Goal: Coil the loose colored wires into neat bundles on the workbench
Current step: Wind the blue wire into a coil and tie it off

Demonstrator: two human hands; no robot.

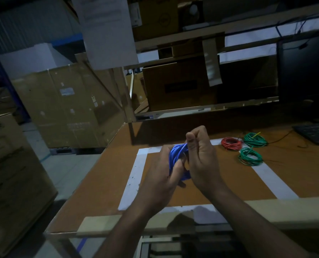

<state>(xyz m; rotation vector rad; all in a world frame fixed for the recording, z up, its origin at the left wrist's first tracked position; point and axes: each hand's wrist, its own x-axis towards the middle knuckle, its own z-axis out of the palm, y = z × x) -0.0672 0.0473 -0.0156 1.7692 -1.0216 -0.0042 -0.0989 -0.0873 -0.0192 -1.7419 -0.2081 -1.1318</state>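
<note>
You're in a dim warehouse or stockroom: stacked cardboard cartons (69,105) on blue racking (4,75), boxes on shelving (181,86), a taped workbench (106,175) with keyboard (316,133)

Dim room — brown tabletop (106,183) taped in white, cardboard boxes (65,105) stacked left on grey floor (62,164), shelves (201,36) behind, dark monitor (305,75) and keyboard (316,133) right.

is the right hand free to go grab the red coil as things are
Probably not yet: the right hand pinches the blue wire. The path to the red coil looks unobstructed.
</note>
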